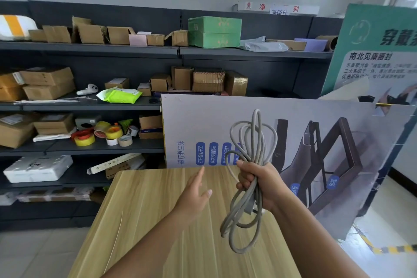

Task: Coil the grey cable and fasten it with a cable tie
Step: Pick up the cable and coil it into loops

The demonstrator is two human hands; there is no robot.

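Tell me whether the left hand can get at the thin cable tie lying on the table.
Probably yes. The left hand is open and empty above the table, and the cable tie lies bare on the wood to its left with nothing between. The right hand holds the grey cable clear.

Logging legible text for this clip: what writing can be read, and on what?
"南北见康腰封": green poster; its smaller lines are blurred.
"净", "列" in red: white sign above the shelves.
"磁疗养生床": grey board behind the table.
"床框": blue tag on that board.
Box labels: too small.
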